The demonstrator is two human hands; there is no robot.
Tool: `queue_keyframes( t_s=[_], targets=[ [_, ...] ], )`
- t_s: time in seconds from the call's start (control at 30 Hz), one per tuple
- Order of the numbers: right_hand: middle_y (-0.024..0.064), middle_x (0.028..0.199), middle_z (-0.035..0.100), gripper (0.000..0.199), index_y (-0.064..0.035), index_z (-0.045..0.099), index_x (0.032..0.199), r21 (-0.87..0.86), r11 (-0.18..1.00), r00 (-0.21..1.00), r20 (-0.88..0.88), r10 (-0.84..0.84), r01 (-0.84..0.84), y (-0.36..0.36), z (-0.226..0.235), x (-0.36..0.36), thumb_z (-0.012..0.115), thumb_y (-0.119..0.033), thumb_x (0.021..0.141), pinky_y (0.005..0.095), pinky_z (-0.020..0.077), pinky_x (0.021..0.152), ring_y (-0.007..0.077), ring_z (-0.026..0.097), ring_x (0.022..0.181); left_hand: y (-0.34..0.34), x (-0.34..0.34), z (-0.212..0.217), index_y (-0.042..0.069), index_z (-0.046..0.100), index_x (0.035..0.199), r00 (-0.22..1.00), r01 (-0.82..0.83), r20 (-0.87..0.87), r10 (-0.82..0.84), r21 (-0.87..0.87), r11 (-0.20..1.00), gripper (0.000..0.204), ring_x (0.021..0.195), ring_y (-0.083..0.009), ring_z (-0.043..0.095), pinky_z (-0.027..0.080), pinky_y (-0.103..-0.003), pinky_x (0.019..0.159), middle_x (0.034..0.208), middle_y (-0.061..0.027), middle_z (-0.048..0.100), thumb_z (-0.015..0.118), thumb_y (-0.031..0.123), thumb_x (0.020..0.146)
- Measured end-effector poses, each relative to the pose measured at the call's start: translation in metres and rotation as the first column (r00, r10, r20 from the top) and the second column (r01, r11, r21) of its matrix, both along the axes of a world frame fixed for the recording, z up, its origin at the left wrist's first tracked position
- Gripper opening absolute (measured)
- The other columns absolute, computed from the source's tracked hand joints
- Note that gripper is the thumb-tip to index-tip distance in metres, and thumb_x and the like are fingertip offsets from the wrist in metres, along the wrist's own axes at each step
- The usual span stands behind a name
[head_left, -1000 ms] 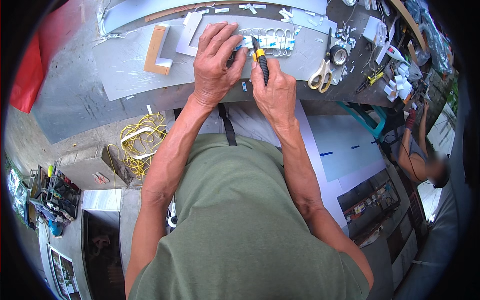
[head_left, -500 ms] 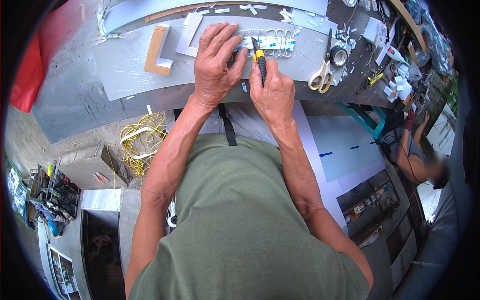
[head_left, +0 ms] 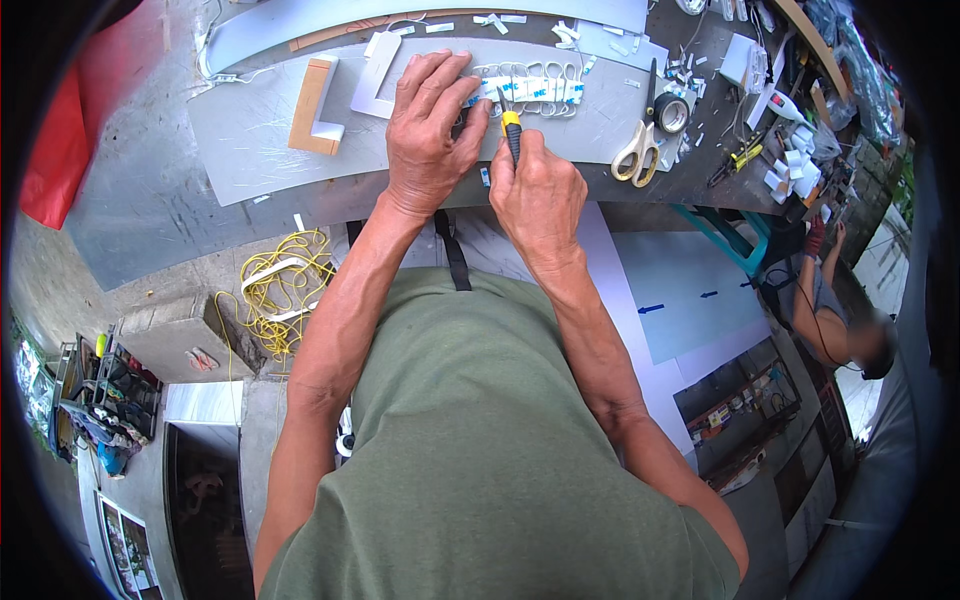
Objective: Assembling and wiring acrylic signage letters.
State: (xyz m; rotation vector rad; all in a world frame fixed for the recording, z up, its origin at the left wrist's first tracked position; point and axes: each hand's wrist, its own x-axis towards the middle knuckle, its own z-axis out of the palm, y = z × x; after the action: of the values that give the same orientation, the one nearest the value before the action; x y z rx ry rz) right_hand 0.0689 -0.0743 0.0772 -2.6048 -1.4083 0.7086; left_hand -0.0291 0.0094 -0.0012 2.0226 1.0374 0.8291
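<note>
My left hand lies flat, fingers stretched out, over the left end of a row of small modules. The modules have looped white wires and white adhesive backing printed in blue. My fingers hide that end. My right hand is closed around a yellow and black utility knife. Its blade points away from me and lies over the backing, just right of my left fingertips; whether it cuts in cannot be told. Beneath both hands is a scratched grey sheet.
Right of the modules lie scissors and a black tape roll. An L-shaped piece and a white bracket-shaped piece stand left. White scraps litter the far side. Another person is at far right.
My right hand and the knife have shifted slightly left and toward me along the modules. My left hand stays over their left end.
</note>
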Motion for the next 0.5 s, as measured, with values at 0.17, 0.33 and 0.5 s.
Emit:
queue_keyframes(
  t_s=[0.17, 0.33, 0.5],
  targets=[
    [0.0181, 0.068, 0.067, 0.022, -0.0006, 0.055, 0.087, -0.029, 1.0, 1.0, -0.029, -0.008, 0.007, 0.001, 0.007, 0.003, 0.069, -0.016, 0.09, 0.0456, 0.0544, 0.053, 0.0386, 0.069, 0.06, 0.001, 0.0, 0.0, 0.005, 0.074, 0.105, 1.0, 0.002, 0.001, -0.002, 0.004, 1.0, 0.03, 0.128, -0.0285, 0.057, 0.044, -0.043, 0.111, 0.126, -0.0084, 0.069, 0.081, 0.004, 0.077],
    [0.0191, 0.069, 0.068, 0.022, -0.0005, 0.056, 0.086, -0.05, 0.999, 0.999, -0.034, -0.019, 0.017, 0.0, 0.008, 0.003, 0.067, -0.018, 0.092, 0.047, 0.0543, 0.053, 0.0392, 0.07, 0.061, 0.0, 0.001, 0.0, 0.005, 0.073, 0.105, 1.0, -0.009, 0.005, 0.009, 0.0, 1.0, 0.03, 0.127, -0.0289, 0.057, 0.043, -0.044, 0.111, 0.126, -0.0084, 0.069, 0.081, 0.004, 0.076],
    [0.0196, 0.066, 0.067, 0.021, -0.0001, 0.057, 0.086, -0.064, 0.998, 0.999, -0.048, -0.014, 0.011, -0.003, 0.016, 0.003, 0.067, -0.018, 0.092, 0.0476, 0.054, 0.053, 0.0398, 0.069, 0.061, -0.002, 0.001, 0.002, 0.005, 0.073, 0.106, 1.0, -0.02, 0.014, 0.02, -0.008, 1.0, 0.031, 0.127, -0.0289, 0.057, 0.044, -0.044, 0.111, 0.126, -0.0084, 0.069, 0.081, 0.004, 0.076]
  ],
)
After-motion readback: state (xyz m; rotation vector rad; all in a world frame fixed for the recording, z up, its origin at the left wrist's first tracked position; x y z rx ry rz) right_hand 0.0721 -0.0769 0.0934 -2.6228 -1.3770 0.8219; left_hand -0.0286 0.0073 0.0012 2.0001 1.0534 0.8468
